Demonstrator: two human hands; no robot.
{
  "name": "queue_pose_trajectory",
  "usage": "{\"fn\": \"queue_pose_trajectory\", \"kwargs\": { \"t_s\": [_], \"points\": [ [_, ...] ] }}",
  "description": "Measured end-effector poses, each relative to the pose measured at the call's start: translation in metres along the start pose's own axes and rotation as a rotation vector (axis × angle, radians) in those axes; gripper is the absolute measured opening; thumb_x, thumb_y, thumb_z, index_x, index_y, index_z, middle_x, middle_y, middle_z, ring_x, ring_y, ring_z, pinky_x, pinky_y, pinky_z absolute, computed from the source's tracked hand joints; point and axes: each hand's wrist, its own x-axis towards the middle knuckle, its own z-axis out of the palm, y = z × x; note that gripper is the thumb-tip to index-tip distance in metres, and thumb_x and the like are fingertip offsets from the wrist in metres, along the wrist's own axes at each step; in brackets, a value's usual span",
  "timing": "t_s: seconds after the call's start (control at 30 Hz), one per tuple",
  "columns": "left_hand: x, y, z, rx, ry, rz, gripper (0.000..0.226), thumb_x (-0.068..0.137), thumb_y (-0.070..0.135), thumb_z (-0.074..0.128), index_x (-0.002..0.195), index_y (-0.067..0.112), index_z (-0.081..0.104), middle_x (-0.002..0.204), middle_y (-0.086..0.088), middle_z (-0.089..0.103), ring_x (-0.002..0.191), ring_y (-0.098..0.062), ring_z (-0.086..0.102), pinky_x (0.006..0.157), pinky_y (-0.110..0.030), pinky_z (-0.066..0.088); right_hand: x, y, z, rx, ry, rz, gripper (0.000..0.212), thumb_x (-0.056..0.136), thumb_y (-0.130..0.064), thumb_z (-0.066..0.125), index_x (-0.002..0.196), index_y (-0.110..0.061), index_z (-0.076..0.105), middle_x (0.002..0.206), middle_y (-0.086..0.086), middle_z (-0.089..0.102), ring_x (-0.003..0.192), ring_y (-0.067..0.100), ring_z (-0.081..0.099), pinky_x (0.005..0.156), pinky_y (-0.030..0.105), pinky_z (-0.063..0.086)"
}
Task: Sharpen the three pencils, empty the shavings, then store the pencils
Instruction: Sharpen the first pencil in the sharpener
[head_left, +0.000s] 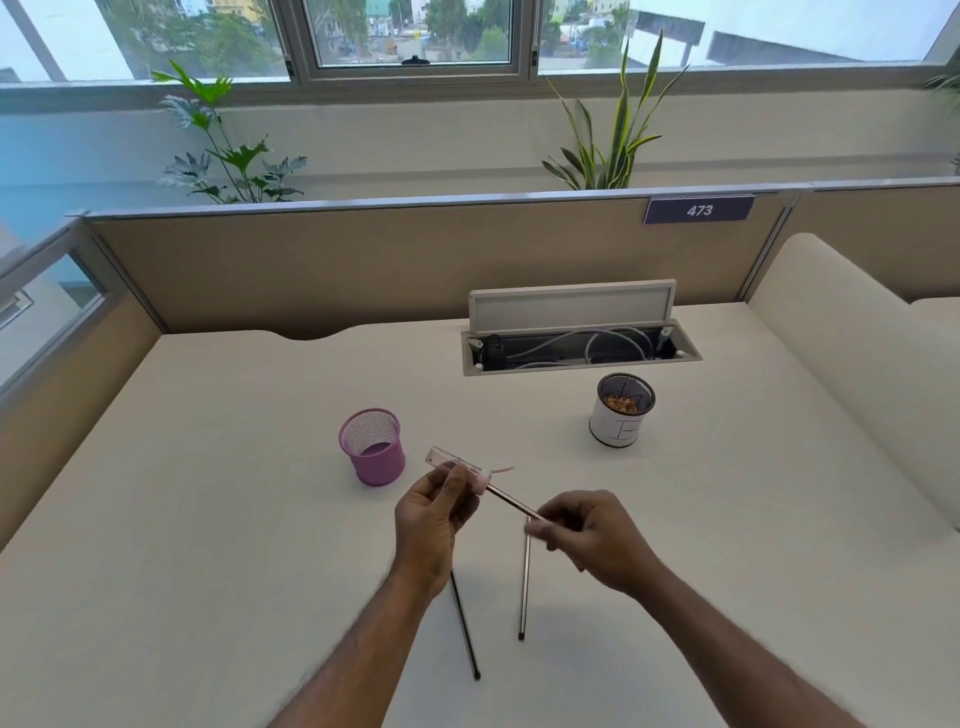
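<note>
Beneath your grips, the surface (208, 519) carries the black pencil (465, 629) and the silver pencil (525, 587), and a dropped wrist could roll them. Past your left hand (431, 514) stands the pink cup (371, 447), and past your right hand (597, 540) the white cup (621, 415). Your left grip pinches the sharpener (452, 460) and your right grip pinches the third pencil (511, 504), so a skewed twist may snap its lead.

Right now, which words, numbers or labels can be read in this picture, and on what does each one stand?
"473": white digits on the dark plate fixed at the top of the partition.
Thin dark pen strokes on the white cup: perhaps a letter, but not clear enough to read.
No other text shows.
</note>
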Motion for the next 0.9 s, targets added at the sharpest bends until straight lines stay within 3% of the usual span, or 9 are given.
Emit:
{"fn": "queue_pose_trajectory", "kwargs": {
  "t_s": [0.1,0.2,0.33,0.43,0.53,0.73,0.9],
  "points": [
    [-0.002,-0.004,0.001,0.077,0.081,0.036,0.016,0.075,0.027,0.073,0.078,0.011,0.072,0.081,-0.006,0.075,0.073,-0.011,0.068,0.064,-0.020,0.055,0.000,0.001,0.005,-0.199,0.161,-0.133,0.029,0.061,-0.021,0.092,0.078,-0.023,0.069,0.070,-0.005,0.066,0.048,0.007,0.053,0.049,0.022,0.043],
    [-0.004,-0.009,0.001,0.123,0.079,0.031,0.025,0.078,0.032,0.074,0.080,0.007,0.067,0.089,-0.009,0.077,0.073,-0.007,0.064,0.061,-0.017,0.050,-0.002,0.004,0.009,-0.492,0.320,-0.351,0.023,0.066,-0.019,0.089,0.071,-0.022,0.067,0.066,-0.012,0.059,0.056,0.005,0.053,0.051,0.026,0.046],
    [-0.006,-0.009,0.001,0.090,0.087,0.029,0.019,0.074,0.030,0.075,0.070,0.011,0.073,0.082,-0.008,0.075,0.071,-0.007,0.065,0.061,-0.016,0.052,-0.002,0.007,0.011,-0.611,0.381,-0.419,0.016,0.070,-0.019,0.087,0.070,-0.019,0.070,0.064,-0.009,0.058,0.052,0.008,0.051,0.047,0.025,0.042],
    [-0.003,-0.008,-0.002,0.084,0.068,0.018,0.018,0.074,0.028,0.073,0.075,0.010,0.073,0.080,-0.007,0.074,0.075,-0.011,0.068,0.066,-0.019,0.055,0.001,0.004,0.008,-0.508,0.311,-0.373,0.012,0.072,-0.017,0.085,0.072,-0.015,0.073,0.063,-0.006,0.062,0.052,0.010,0.053,0.049,0.028,0.044],
    [-0.001,-0.005,-0.004,0.068,0.024,0.000,0.019,0.078,0.024,0.070,0.085,0.007,0.071,0.081,-0.006,0.076,0.078,-0.011,0.071,0.067,-0.020,0.056,0.003,0.002,0.008,-0.249,0.193,-0.196,0.007,0.077,-0.014,0.081,0.072,-0.014,0.075,0.060,-0.001,0.065,0.048,0.014,0.058,0.050,0.030,0.046],
    [0.003,-0.003,-0.013,0.001,-0.097,-0.048,0.026,0.081,0.016,0.066,0.101,0.000,0.070,0.092,-0.013,0.075,0.085,-0.017,0.072,0.073,-0.024,0.057,0.003,0.006,0.003,0.225,-0.074,0.121,0.021,0.087,-0.017,0.072,0.078,0.002,0.073,0.061,0.011,0.067,0.039,0.017,0.051,0.046,0.025,0.043],
    [0.003,-0.011,-0.014,0.074,-0.015,-0.032,0.029,0.076,0.023,0.073,0.098,0.004,0.071,0.091,-0.013,0.075,0.085,-0.018,0.072,0.070,-0.024,0.057,-0.001,0.011,0.012,0.123,-0.002,0.108,0.027,0.064,-0.023,0.090,0.082,-0.015,0.072,0.069,0.002,0.068,0.041,0.016,0.055,0.046,0.024,0.042]
  ]
}}
